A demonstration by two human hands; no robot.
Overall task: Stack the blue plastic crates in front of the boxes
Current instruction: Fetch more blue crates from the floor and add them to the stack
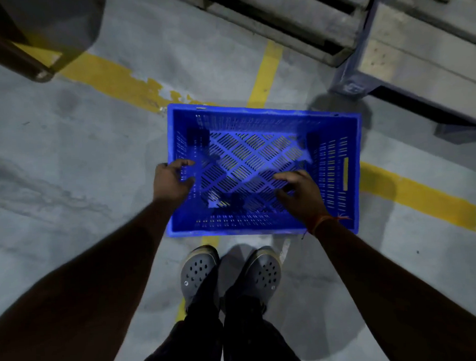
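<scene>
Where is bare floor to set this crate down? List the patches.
Bare concrete lies left of the blue crate, below the worn yellow line. A smaller patch lies right, beyond the second yellow line. Crowded ahead-right: pallets and rack foot.

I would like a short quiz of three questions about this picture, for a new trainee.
1. True or false: the blue crate has goods inside.
2. Which hand has a thread on its wrist? A) left B) right
3. Fill in: the lines painted on the floor are ____.

Key: 1. False, it is empty. 2. B, the right hand; the left hand is at the crate's left wall. 3. Yellow.
</scene>
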